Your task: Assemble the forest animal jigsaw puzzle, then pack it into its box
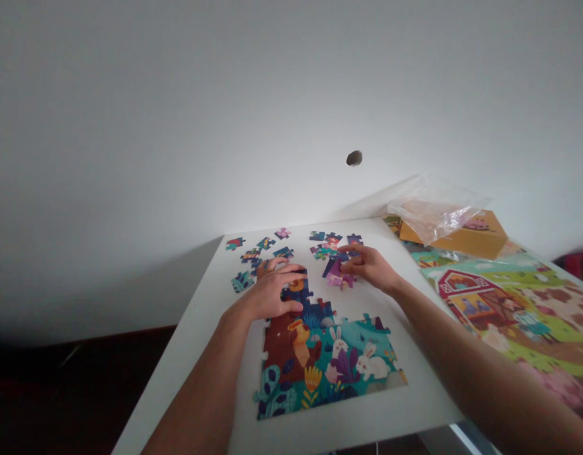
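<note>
A partly joined jigsaw puzzle lies on the white table, picturing white rabbits, a brown tree trunk and teal plants. Over its upper left part rests my left hand, palm down with fingers spread, covering some of the pieces there. My right hand is beyond the puzzle's upper right, thumb and forefinger at a purple puzzle piece; the hand partly hides it. Another pink and purple piece lies just below those fingers. Loose puzzle pieces are scattered past my left hand.
At right lies a large farm picture with a red barn. A yellow cardboard box and a crumpled clear plastic bag sit on its far end. The white wall, with a small hole, rises behind the table.
</note>
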Motion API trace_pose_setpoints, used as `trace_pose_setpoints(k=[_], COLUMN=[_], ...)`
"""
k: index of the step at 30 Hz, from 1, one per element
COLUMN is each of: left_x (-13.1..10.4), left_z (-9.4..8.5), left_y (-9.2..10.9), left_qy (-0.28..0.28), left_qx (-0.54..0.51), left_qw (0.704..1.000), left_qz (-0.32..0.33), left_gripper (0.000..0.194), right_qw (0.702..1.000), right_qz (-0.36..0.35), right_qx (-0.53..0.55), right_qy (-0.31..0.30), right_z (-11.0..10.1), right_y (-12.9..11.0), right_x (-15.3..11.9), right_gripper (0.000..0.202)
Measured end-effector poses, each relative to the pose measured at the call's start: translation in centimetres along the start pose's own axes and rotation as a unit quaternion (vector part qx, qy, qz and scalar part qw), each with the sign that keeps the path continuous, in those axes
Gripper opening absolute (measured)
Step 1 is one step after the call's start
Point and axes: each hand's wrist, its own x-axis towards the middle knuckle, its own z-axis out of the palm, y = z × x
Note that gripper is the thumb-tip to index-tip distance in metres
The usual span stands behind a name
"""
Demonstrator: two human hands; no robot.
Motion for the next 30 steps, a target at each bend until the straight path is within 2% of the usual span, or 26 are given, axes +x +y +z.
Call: trace_pose_setpoints(k=[2, 5, 8, 11, 12, 14, 16, 17, 19, 21, 23, 26, 30], left_x=[0.0, 0.0, 0.0, 0.1, 0.1, -0.2, -0.8, -1.2, -2.1, -2.8, -3.4, -3.9, -4.3], left_z=[-0.1, -0.1, 0.1, 0.3, 0.2, 0.0, -0.5, -0.7, -1.1, -1.2, -1.1, -1.0, -0.9], left_y=[0.0, 0.1, 0.2, 0.1, 0.0, -0.4, -1.1, -1.5, -2.4, -3.3, -4.2, -5.2, -5.8], left_qy=[-0.001, 0.001, 0.005, 0.036, 0.068, 0.158, 0.231, 0.247, 0.242, 0.212, 0.174, 0.127, 0.108], left_qx=[0.002, 0.0, -0.002, 0.011, 0.027, 0.072, 0.117, 0.132, 0.139, 0.121, 0.084, 0.042, 0.015], left_qw=[1.0, 1.0, 1.0, 0.999, 0.997, 0.973, 0.915, 0.884, 0.842, 0.834, 0.849, 0.88, 0.885], left_qz=[0.005, 0.009, 0.013, -0.001, -0.032, -0.155, -0.31, -0.376, -0.462, -0.495, -0.492, -0.457, -0.452], left_gripper=[0.066, 0.065, 0.064, 0.05, 0.044, 0.043, 0.047, 0.048, 0.044, 0.04, 0.04, 0.049, 0.053], right_qw=[0.999, 0.994, 0.983, 0.955, 0.942, 0.911, 0.883, 0.871, 0.851, 0.835, 0.827, 0.829, 0.833], right_qz=[0.0, 0.008, 0.001, -0.007, -0.008, 0.002, 0.02, 0.027, 0.034, 0.035, 0.033, 0.027, -0.005], right_qx=[-0.035, -0.105, -0.169, -0.248, -0.28, -0.344, -0.403, -0.428, -0.465, -0.488, -0.499, -0.497, -0.491], right_qy=[-0.008, 0.009, 0.069, 0.16, 0.188, 0.226, 0.238, 0.239, 0.243, 0.251, 0.257, 0.254, 0.255], right_z=[0.4, 0.9, 1.0, 0.4, 0.1, -0.6, -1.2, -1.3, -1.4, -1.2, -0.9, -0.6, -0.5], right_y=[0.2, 0.6, 0.7, 1.0, 1.1, 1.5, 1.8, 1.9, 2.0, 2.0, 1.8, 1.7, 1.4], right_x=[0.0, 0.0, 0.1, 0.3, 0.4, 0.6, 0.9, 1.0, 1.1, 1.2, 1.2, 1.2, 1.2], right_gripper=[0.049, 0.034, 0.026, 0.019, 0.017, 0.015, 0.017, 0.019, 0.024, 0.031, 0.036, 0.037, 0.034])
